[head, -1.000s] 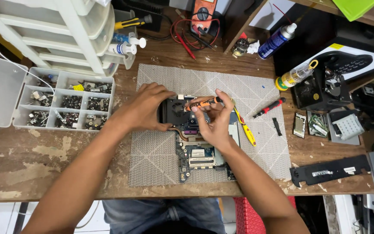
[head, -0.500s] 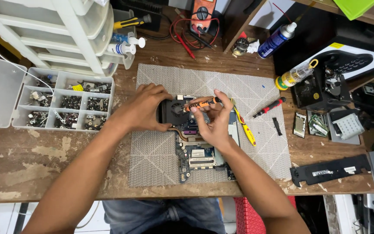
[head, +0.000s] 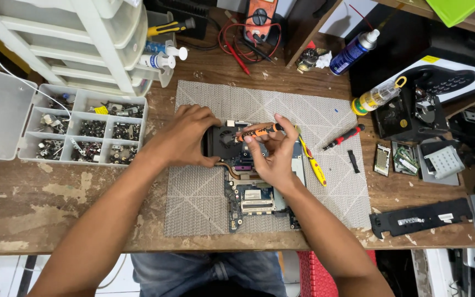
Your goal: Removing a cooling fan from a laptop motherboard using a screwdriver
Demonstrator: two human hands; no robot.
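Left hand (head: pixel 185 137) clasping black cooling fan (head: pixel 224 140) on laptop motherboard (head: pixel 254 195), right hand (head: pixel 270 157) gripping orange screwdriver (head: pixel 259 131) over the fan, grey mat (head: pixel 204 192) on wooden table (head: pixel 56 198), screw organiser (head: pixel 83 132) left

hands (head: pixel 232 146) on circuit board (head: pixel 259 187), orange screwdriver (head: pixel 259 131)

An electronics repair workshop — a worn wooden bench (head: pixel 56 192) carries a grey work mat (head: pixel 204 187), a sorted screw tray (head: pixel 83 132), a multimeter (head: pixel 262 19), a spray can (head: pixel 353 52), screwdrivers (head: pixel 343 137) and loose laptop parts (head: pixel 419 217).
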